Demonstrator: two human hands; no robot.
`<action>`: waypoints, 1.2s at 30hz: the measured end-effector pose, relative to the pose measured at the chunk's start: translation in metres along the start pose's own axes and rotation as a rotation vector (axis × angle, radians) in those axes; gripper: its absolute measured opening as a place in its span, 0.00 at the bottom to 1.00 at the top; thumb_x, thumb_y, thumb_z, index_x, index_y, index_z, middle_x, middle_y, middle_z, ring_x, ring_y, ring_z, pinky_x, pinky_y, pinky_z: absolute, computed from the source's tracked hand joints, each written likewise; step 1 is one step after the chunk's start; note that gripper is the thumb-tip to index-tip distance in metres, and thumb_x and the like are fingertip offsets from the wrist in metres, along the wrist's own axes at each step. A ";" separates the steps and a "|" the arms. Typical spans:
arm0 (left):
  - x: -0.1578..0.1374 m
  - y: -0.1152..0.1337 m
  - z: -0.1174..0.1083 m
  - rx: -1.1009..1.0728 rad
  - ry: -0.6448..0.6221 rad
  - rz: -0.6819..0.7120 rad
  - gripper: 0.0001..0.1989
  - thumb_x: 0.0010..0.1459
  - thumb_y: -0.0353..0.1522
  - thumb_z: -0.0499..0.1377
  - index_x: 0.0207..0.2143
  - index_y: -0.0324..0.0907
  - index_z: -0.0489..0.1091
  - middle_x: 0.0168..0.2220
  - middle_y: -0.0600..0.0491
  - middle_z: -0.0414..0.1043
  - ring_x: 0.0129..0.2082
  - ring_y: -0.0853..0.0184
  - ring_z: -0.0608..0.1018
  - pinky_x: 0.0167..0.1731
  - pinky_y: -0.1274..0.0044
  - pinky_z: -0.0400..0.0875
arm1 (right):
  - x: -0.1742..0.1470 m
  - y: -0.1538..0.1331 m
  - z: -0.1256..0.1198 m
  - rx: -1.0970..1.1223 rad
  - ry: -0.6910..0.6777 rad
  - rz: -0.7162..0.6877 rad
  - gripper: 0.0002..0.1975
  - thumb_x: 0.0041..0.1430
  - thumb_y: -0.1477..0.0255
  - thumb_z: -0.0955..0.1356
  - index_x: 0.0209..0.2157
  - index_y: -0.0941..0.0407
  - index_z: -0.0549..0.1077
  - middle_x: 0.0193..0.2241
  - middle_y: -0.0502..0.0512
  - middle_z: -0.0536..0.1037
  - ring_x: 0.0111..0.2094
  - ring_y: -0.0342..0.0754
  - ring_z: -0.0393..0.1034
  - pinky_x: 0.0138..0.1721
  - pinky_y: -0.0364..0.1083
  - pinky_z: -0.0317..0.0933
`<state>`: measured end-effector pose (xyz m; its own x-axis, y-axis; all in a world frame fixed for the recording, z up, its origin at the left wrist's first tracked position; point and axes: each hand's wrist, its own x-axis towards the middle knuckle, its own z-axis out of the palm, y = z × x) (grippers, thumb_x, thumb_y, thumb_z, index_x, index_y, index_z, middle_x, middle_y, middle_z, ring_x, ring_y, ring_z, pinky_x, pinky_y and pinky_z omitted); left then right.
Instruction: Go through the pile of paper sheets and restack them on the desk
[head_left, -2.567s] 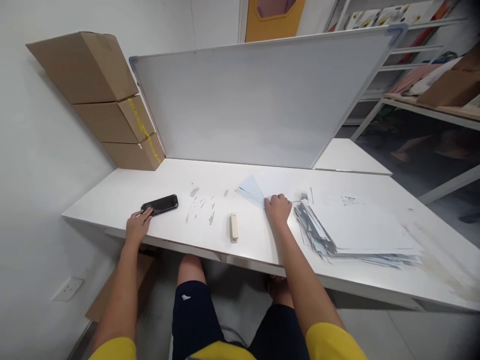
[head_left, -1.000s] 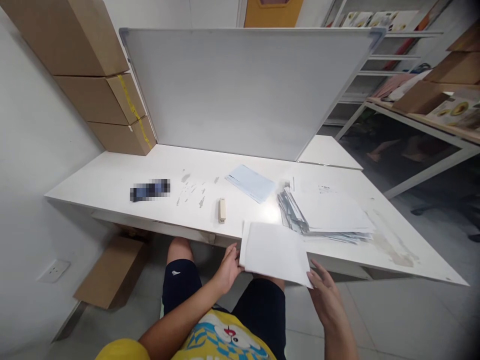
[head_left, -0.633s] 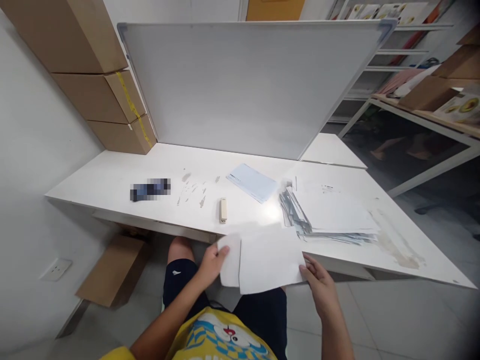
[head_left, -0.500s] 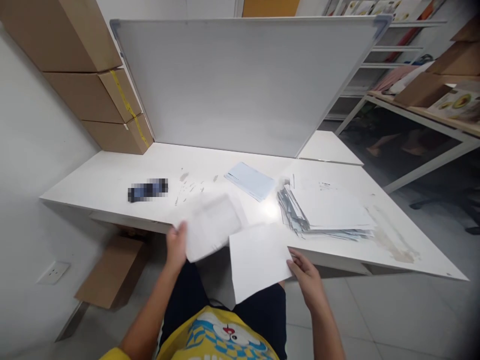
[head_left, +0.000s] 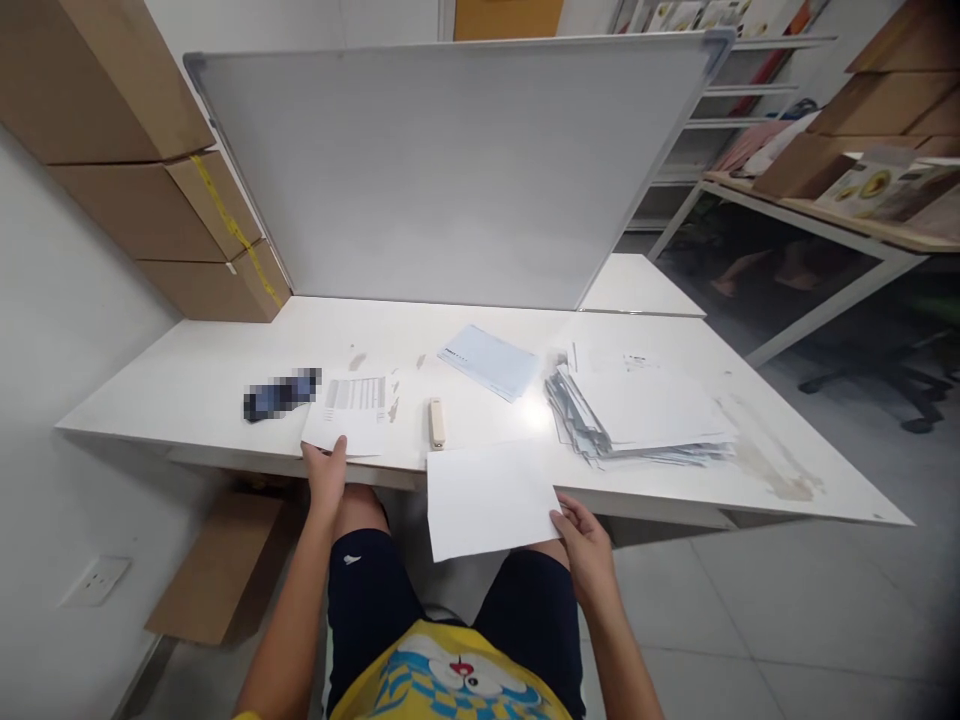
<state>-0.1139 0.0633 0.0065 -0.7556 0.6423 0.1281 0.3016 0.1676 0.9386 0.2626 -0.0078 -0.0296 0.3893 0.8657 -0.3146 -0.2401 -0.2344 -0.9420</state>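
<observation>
The left hand pinches the near edge of a printed sheet, thumb on top; the sheet lies over the left part of the white surface, reaching slightly past its front edge. The right hand grips a white sheet by its right side, fingers closed to a narrow pinch. This sheet spans the front edge, its near half hanging over the person's lap.

Just beyond the white sheet's left corner stands a stapler, with stains on the surface between it and the printed sheet. A dark, pixelated thing lies just left of the printed sheet. Farther back is a pale blue paper, and to its right a loose, uneven paper stack.

A whiteboard stands along the back edge, limiting reach that way; cardboard boxes piled against the wall close off the back left corner. Bare surface runs between the pixelated thing and the left edge, and, stained, from the paper stack to the right corner. Beyond lie grey floor and another table carrying boxes.
</observation>
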 end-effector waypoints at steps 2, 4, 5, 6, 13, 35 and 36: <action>-0.009 0.000 -0.001 0.129 0.121 0.139 0.41 0.51 0.34 0.64 0.63 0.36 0.47 0.60 0.33 0.53 0.60 0.48 0.63 0.57 0.56 0.60 | 0.000 -0.005 0.001 -0.012 0.038 -0.030 0.24 0.38 0.63 0.74 0.40 0.57 0.75 0.33 0.54 0.79 0.37 0.51 0.72 0.39 0.47 0.66; -0.020 0.001 0.004 0.244 0.116 0.315 0.44 0.54 0.35 0.62 0.66 0.39 0.40 0.65 0.33 0.43 0.65 0.45 0.51 0.60 0.52 0.50 | 0.001 -0.011 0.005 -0.028 0.068 -0.060 0.22 0.38 0.63 0.73 0.38 0.56 0.75 0.34 0.55 0.79 0.39 0.52 0.73 0.40 0.48 0.66; -0.026 0.002 0.010 0.293 0.041 0.414 0.42 0.55 0.35 0.60 0.66 0.41 0.40 0.66 0.35 0.40 0.67 0.44 0.46 0.61 0.50 0.46 | 0.001 -0.013 0.008 -0.038 0.071 -0.071 0.22 0.38 0.63 0.73 0.38 0.56 0.75 0.34 0.55 0.79 0.39 0.53 0.73 0.40 0.48 0.66; -0.032 0.004 0.017 0.334 -0.073 0.519 0.40 0.57 0.36 0.59 0.66 0.43 0.42 0.67 0.37 0.40 0.67 0.44 0.43 0.61 0.49 0.43 | 0.002 -0.015 0.011 -0.047 0.067 -0.079 0.21 0.38 0.63 0.73 0.37 0.56 0.75 0.34 0.56 0.79 0.39 0.53 0.73 0.40 0.49 0.66; -0.046 0.033 0.072 0.412 -0.808 1.039 0.26 0.66 0.36 0.45 0.65 0.42 0.50 0.67 0.46 0.51 0.68 0.58 0.48 0.63 0.60 0.50 | 0.004 -0.017 0.020 -0.019 0.081 -0.110 0.19 0.39 0.63 0.72 0.35 0.56 0.74 0.31 0.54 0.79 0.36 0.51 0.72 0.40 0.49 0.65; -0.041 0.035 0.084 0.527 -0.746 1.209 0.22 0.67 0.32 0.44 0.60 0.39 0.61 0.61 0.45 0.62 0.65 0.60 0.57 0.63 0.61 0.52 | -0.004 -0.019 0.035 0.026 -0.052 -0.032 0.20 0.43 0.57 0.72 0.37 0.55 0.78 0.33 0.54 0.81 0.35 0.54 0.73 0.34 0.48 0.67; -0.040 0.035 0.084 0.527 -0.750 1.204 0.22 0.67 0.33 0.44 0.60 0.39 0.60 0.61 0.45 0.62 0.65 0.59 0.56 0.62 0.61 0.53 | -0.005 -0.017 0.037 -0.006 -0.049 -0.031 0.20 0.43 0.57 0.71 0.37 0.55 0.78 0.30 0.53 0.80 0.33 0.54 0.73 0.32 0.47 0.66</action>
<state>-0.0238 0.1063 0.0075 0.5000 0.7818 0.3726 0.7964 -0.5841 0.1569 0.2318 0.0080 -0.0081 0.3523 0.8933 -0.2792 -0.2232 -0.2095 -0.9520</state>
